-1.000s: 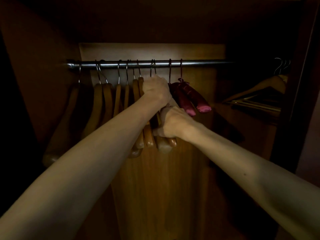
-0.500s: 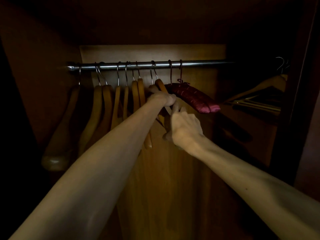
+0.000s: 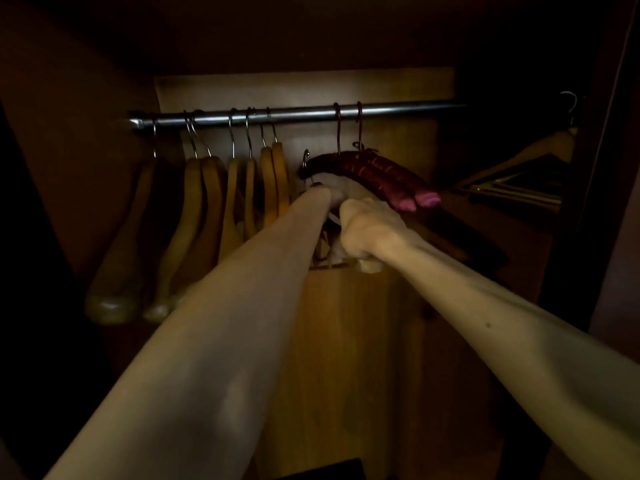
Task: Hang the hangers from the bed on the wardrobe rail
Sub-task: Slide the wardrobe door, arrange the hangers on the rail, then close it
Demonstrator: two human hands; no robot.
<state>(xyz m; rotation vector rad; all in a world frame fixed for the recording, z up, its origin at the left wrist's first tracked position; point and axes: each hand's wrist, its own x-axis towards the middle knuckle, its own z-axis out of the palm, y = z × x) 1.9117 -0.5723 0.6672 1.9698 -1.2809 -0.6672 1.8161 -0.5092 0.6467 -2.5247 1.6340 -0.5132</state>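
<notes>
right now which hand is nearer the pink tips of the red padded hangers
Right. The right hand sits just below and left of the red padded hangers, near their pink tips; the left hand is farther left, under their dark middle.

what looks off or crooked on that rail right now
The two padded red hangers on the rail are swung up nearly level instead of hanging down like the wooden hangers to their left. Below the rail, a loose hook sits off it, by the left hand and right hand.
</notes>
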